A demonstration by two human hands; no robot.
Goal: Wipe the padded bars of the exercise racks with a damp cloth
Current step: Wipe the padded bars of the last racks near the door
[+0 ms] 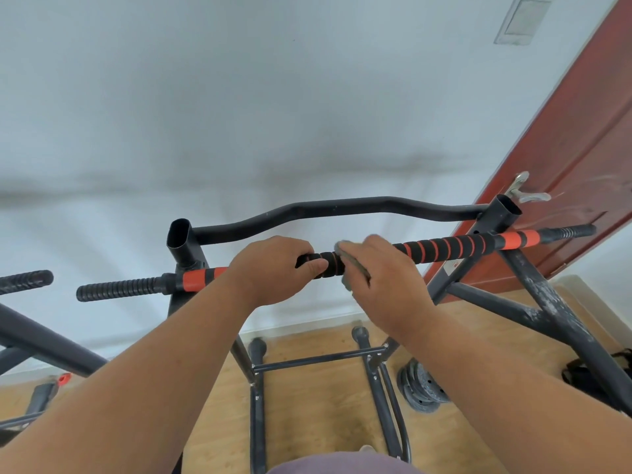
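Note:
A black rack's padded bar, wrapped in black and orange foam, runs across the middle of the view. My left hand grips the bar just left of its centre, thumb curled under the padding. Right beside it my right hand holds a grey cloth wrapped against the bar, fingers curled over it. Most of the cloth is hidden under that hand.
A bare black curved bar runs behind the padded one. Ribbed black grips stick out at the rack's ends. A second rack's bar shows at the left edge. A red door stands at right. Weight plates lie on the wooden floor.

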